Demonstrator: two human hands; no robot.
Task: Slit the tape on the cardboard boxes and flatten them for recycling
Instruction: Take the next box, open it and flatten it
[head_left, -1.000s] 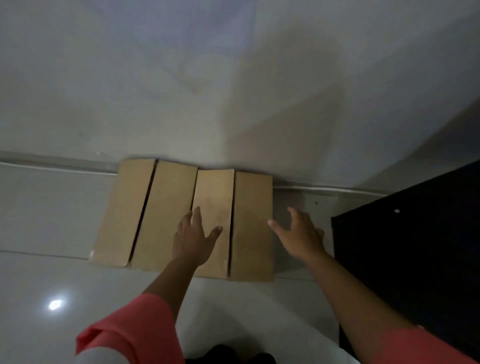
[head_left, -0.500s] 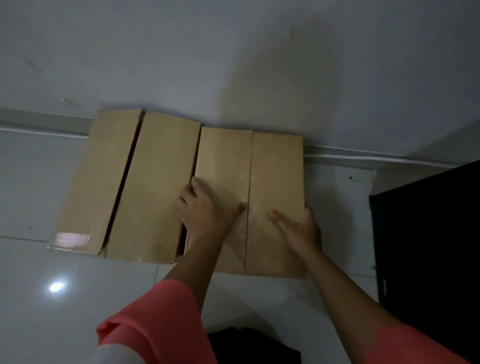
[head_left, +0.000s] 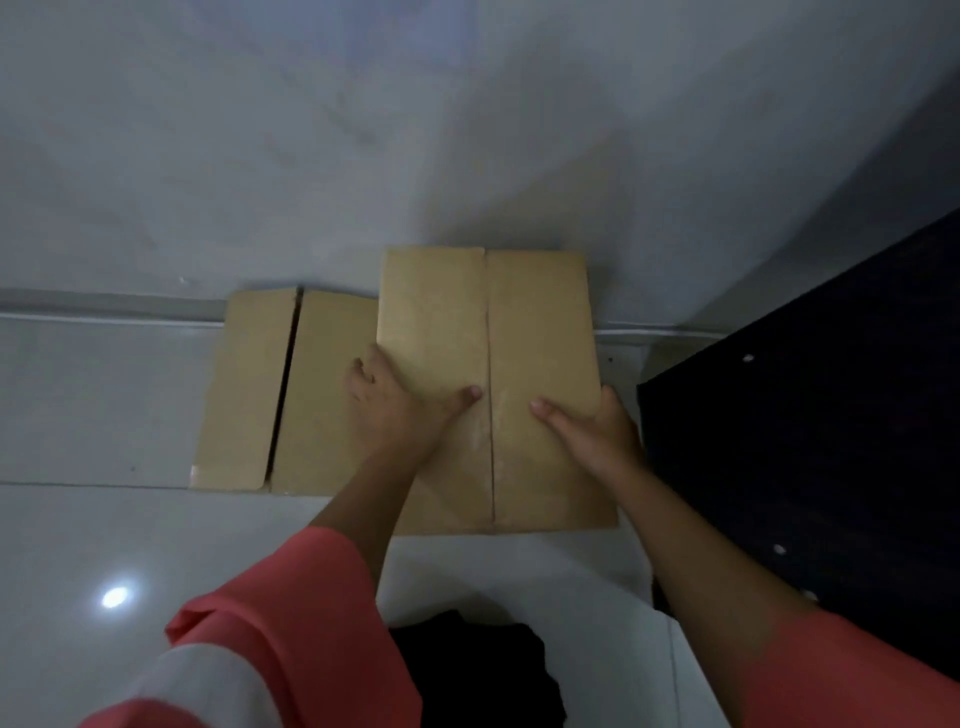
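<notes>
- A flattened brown cardboard box (head_left: 535, 332) with a seam down its middle sits between both hands, in front of the pale grey wall (head_left: 467, 130) and over the glossy white tiled floor (head_left: 104, 405).
- The left hand (head_left: 395, 410) grips the box's left edge: the fingers (head_left: 361, 374) curl round it and the thumb lies on top near the seam.
- The right hand (head_left: 592, 436) holds the right edge the same way, thumb on the top face.
- A second flat brown cardboard piece (head_left: 311, 395) lies on the floor against the wall, partly covered by the held box's left side.
- A dark cabinet (head_left: 805, 415) stands just right of the right hand.
- Loose coral-pink sleeves (head_left: 291, 613) cover both arms.
</notes>
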